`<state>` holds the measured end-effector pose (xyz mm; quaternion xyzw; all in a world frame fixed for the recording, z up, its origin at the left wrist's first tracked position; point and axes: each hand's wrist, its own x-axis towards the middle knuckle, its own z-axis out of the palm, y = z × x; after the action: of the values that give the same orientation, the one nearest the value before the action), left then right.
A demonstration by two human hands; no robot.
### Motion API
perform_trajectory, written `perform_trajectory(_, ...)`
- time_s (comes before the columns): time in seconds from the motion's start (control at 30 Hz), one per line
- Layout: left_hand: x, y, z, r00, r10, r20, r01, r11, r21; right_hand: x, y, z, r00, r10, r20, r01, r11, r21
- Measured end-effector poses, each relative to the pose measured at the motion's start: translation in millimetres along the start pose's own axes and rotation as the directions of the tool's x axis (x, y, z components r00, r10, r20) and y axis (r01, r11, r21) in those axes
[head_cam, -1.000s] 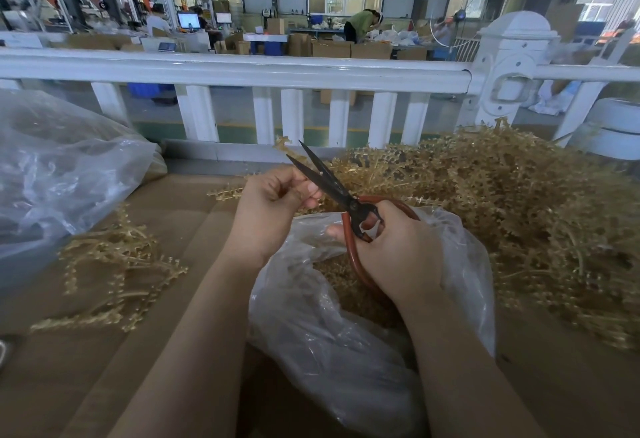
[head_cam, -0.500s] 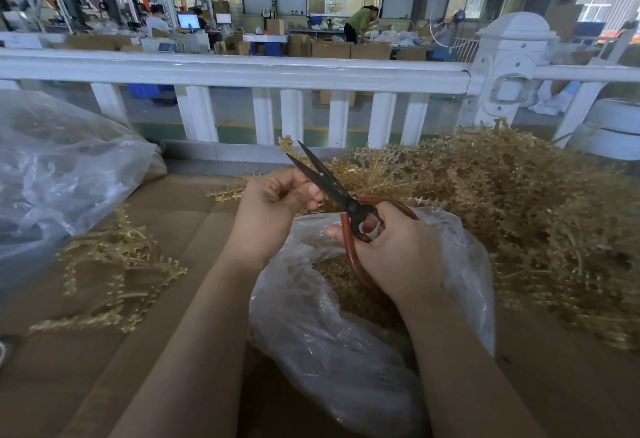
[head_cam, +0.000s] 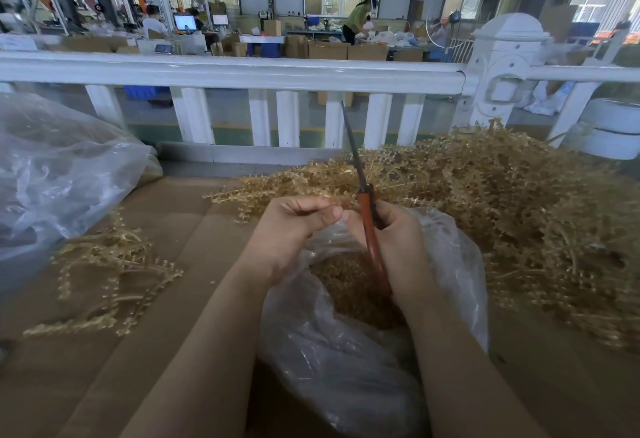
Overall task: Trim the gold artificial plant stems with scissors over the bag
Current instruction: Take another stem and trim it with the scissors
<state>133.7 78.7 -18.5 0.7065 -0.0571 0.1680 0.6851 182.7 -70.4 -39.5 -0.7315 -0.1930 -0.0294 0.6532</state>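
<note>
The scissors (head_cam: pixel 363 202) are now held straight up, with the blades shut and the tip pointing away. A second ago they were tipped to the left with the blades open. So a snip looks to have just been made, though the cut itself is not seen.

The red handles are gripped by the right hand (head_cam: pixel 398 247). The fingers of the left hand (head_cam: pixel 294 226) are curled tight, next to the scissors. Something small may be pinched there, but it cannot be told what.

Both hands are held over the open clear bag (head_cam: pixel 346 368), where gold bits are already piled. The big heap of gold stems (head_cam: pixel 519 209) is lying on the tabletop (head_cam: pixel 69 378) to the right. A small bunch of gold stems (head_cam: pixel 104 271) is spread out on the left. A lot of stems are still left to be trimmed.
</note>
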Motion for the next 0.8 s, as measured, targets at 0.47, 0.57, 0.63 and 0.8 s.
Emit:
perform_trajectory(0.47,2.6,2.3,-5.8,0.991,-0.098,-0.086,0.097,0.995,-0.023,-2.3,-0.5,1.1,1.000,-0.028,-0.011,0.028,1.000,-0.014)
perform_trajectory(0.57,4.6,1.1,-8.2,0.988,-0.032,-0.148,0.036,0.999,0.021,-3.2,0.9,1.3,0.995,-0.087,-0.046,0.075,0.975,-0.209)
perform_trajectory(0.63,5.3,3.4,-10.6,0.984,0.019,-0.179,-0.017,1.000,0.015,-5.2,1.4,0.4,0.989,-0.135,-0.055,0.107,0.926,-0.362)
perform_trajectory(0.8,4.4,10.1,-13.7,0.972,0.083,-0.219,-0.071,0.996,0.059,-7.6,1.5,2.2,0.976,-0.215,-0.031,0.151,0.777,-0.612)
